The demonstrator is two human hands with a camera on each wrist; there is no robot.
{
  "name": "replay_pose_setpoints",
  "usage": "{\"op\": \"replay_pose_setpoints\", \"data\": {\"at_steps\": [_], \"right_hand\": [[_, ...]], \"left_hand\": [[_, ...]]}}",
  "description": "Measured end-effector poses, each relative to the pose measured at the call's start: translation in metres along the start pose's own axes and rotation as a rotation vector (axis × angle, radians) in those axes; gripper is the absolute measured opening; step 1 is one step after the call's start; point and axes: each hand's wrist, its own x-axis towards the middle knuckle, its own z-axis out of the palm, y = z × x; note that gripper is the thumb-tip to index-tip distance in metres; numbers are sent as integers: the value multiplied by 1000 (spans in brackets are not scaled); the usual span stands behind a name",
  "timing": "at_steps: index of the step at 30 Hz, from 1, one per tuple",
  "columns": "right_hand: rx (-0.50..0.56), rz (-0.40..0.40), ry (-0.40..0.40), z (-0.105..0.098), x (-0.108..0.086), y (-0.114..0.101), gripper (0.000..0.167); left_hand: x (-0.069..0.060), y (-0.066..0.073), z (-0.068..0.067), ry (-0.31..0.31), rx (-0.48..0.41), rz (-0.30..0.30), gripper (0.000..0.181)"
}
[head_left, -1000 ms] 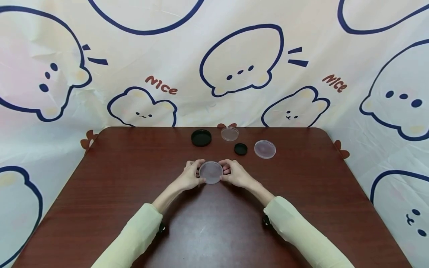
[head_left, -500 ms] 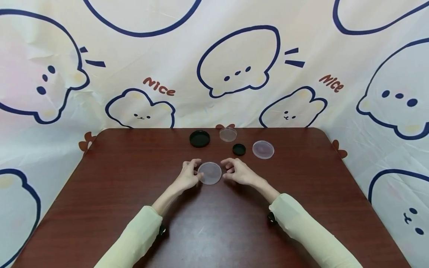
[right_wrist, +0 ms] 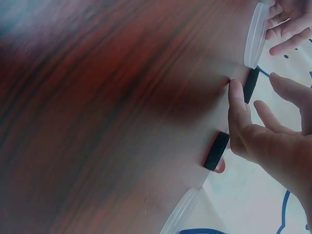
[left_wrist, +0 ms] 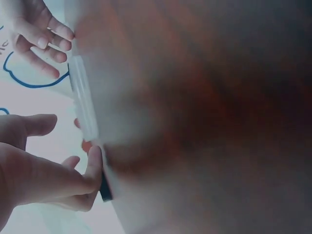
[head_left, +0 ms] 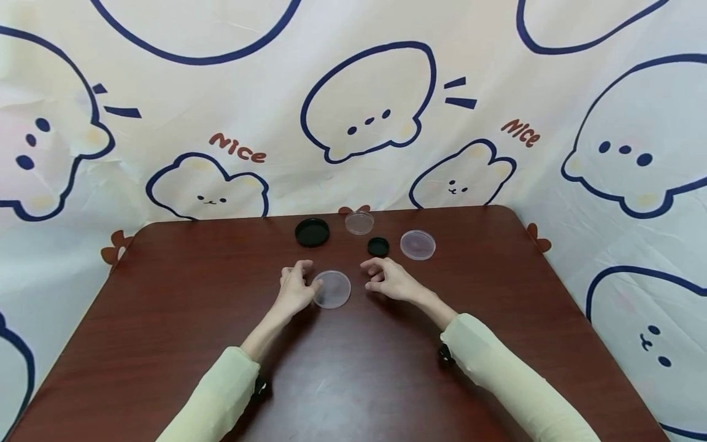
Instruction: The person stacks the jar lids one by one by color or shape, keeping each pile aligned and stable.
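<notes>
A clear, shallow round dish (head_left: 332, 289) like a petri dish lies flat on the table between the two hands. My left hand (head_left: 295, 290) is at its left side, fingers spread, thumb over or against the rim; whether it touches is hard to tell. A gap separates my right hand (head_left: 393, 280) from the dish, its fingers loosely bent and holding nothing. In the left wrist view the dish (left_wrist: 84, 100) shows edge-on beyond the left hand (left_wrist: 53, 170). The right wrist view has the right hand (right_wrist: 273, 126) with a small black round dish (right_wrist: 216, 151) nearby.
Along the back of the brown table (head_left: 182, 294) stand a larger black round dish (head_left: 312, 232), a clear dish (head_left: 359, 223) and a clear, faintly purple dish (head_left: 418, 245). A cartoon-printed cloth (head_left: 353, 184) hangs behind the table and at both sides.
Both hands held the clear dish at its sides a second ago. The right hand has let go and drawn right; the left fingers have spread off the rim. The head view has shifted slightly.
</notes>
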Motion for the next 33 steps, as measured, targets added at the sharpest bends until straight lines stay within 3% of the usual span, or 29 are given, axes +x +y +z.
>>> {"op": "replay_pose_setpoints", "data": {"at_steps": [5,13,23,28,33], "right_hand": [[1,6,9,-12,-2,3,43],[-28,-7,59,-28,-11,19,41],[-4,49,121,-49,-26,37,39],[-56,25,157,-62,-28,43,39],[-93,58,199,-71,-36,50,39]], "left_hand": [[3,11,0,-2,20,33,52],[8,31,10,-6,-32,59,53],[14,57,36,-24,-76,128,48],[20,69,50,-19,-134,162,46],[28,73,65,-32,-145,156,48]]}}
